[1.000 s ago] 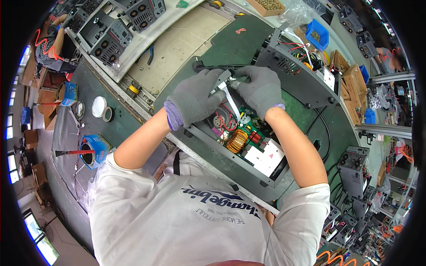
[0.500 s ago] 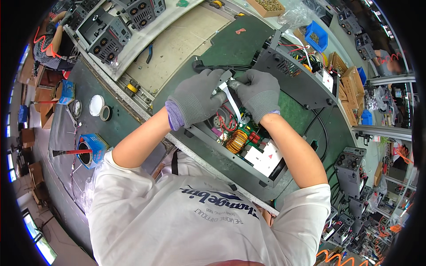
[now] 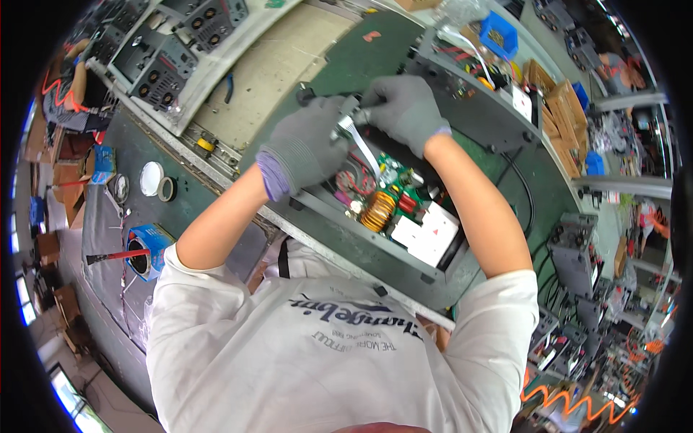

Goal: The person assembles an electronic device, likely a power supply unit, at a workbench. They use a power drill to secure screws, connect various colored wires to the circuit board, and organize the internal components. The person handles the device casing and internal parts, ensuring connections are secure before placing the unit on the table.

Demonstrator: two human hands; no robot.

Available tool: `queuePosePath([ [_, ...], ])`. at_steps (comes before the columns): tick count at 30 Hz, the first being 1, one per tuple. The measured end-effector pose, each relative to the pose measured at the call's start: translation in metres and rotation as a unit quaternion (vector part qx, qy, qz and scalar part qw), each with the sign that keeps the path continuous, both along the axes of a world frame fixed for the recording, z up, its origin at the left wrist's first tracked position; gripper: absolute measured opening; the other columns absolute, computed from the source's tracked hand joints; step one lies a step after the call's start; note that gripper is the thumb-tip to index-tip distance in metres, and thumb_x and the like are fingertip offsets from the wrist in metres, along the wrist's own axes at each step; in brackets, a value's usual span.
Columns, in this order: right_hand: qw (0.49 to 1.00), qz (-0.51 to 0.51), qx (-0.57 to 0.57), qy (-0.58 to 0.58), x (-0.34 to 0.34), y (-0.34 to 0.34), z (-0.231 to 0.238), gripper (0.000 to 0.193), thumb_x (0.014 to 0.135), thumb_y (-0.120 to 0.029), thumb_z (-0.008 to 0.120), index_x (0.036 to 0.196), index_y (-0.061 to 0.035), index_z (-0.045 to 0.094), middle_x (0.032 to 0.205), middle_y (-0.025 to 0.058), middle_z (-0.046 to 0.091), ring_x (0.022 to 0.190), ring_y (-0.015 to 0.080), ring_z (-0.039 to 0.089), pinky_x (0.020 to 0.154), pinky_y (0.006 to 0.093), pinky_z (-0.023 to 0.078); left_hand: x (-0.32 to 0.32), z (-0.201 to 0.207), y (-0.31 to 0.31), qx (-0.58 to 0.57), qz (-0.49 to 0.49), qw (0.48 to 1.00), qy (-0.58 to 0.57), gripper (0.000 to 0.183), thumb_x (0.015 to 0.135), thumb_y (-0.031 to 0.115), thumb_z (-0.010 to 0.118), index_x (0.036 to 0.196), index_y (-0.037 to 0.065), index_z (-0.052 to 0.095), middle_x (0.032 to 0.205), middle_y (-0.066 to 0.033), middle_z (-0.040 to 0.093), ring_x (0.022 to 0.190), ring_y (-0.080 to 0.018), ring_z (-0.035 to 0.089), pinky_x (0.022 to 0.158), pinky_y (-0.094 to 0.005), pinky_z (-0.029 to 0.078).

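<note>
I see both grey knit-gloved hands, left [image 3: 307, 148] and right [image 3: 404, 108], together pinching a flat white ribbon cable [image 3: 359, 141] above the open grey metal chassis [image 3: 375, 249] holding a copper-wound toroidal coil [image 3: 377, 211].

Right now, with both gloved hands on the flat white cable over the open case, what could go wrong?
1. The flat white cable, gripped between left hand and right hand, may kink or tear if pulled hard.
2. The hands work just above the circuit board; a slip could knock the copper coil or nearby parts.

Green workbench [image 3: 361, 58] carries the open metal chassis [image 3: 375, 249] and blue tape roll [image 3: 148, 245].
</note>
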State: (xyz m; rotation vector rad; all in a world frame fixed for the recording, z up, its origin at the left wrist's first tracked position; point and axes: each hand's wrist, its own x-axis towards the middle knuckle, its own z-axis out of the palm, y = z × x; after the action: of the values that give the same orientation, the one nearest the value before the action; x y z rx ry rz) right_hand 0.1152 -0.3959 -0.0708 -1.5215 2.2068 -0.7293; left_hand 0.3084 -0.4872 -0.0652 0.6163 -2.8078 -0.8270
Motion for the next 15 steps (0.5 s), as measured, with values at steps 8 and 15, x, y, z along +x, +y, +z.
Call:
queuePosePath([
  [8,0.981,-0.080,-0.163,-0.062,-0.052,0.073,0.046,0.033,0.084,-0.032,0.079,0.103,-0.0043,0.075,0.094,0.0110,0.075,0.086,0.0206,0.071,0.081,0.0339,0.054,0.040,0.004,0.031,-0.004,0.084,0.996,-0.042,0.060,0.084,0.019,0.065,0.139,0.004,0.049,0.119,-0.0259,0.062,0.108,-0.0445,0.061,0.092,-0.0501,0.050],
  [15,0.984,-0.169,-0.007,-0.058,-0.061,0.165,0.020,0.037,0.091,-0.037,0.072,0.107,-0.0039,0.074,0.101,0.0132,0.075,0.095,0.0234,0.071,0.088,0.0361,0.053,0.046,0.015,0.032,0.090,0.096,0.990,-0.051,0.059,0.083,0.022,0.066,0.136,0.002,0.052,0.121,-0.0247,0.063,0.112,-0.0427,0.062,0.095,-0.0483,0.049],
])
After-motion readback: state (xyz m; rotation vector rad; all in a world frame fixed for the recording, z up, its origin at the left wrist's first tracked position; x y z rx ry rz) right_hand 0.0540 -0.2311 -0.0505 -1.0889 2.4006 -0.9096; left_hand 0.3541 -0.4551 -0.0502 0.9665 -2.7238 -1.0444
